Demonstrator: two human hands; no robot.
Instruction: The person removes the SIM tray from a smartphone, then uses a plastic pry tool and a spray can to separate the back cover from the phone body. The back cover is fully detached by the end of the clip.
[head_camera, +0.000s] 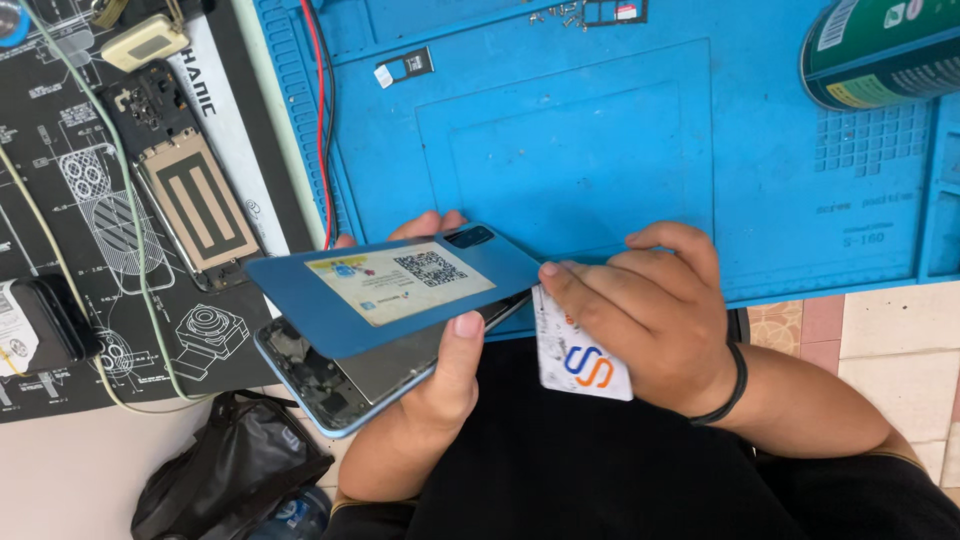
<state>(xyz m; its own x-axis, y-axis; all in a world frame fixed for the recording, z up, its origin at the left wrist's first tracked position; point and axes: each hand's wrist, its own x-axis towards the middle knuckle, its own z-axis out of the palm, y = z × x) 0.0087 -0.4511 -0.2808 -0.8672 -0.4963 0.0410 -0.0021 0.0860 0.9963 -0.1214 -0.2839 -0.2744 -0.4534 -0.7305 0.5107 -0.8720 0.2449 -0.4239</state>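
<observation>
Left hand (440, 375) props the blue-framed opened smartphone (345, 385) and its lifted blue back cover (390, 285); right hand (650, 310) pinches a white plastic card (580, 365), probably prying.

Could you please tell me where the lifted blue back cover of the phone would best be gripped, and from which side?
Probably the free far-left corner of the thin blue plastic back cover, pinched from the left. It tilts up off the light-blue phone body there, leaving a gap. The left hand and right hand, with its white plastic card, occupy the right end.
</observation>
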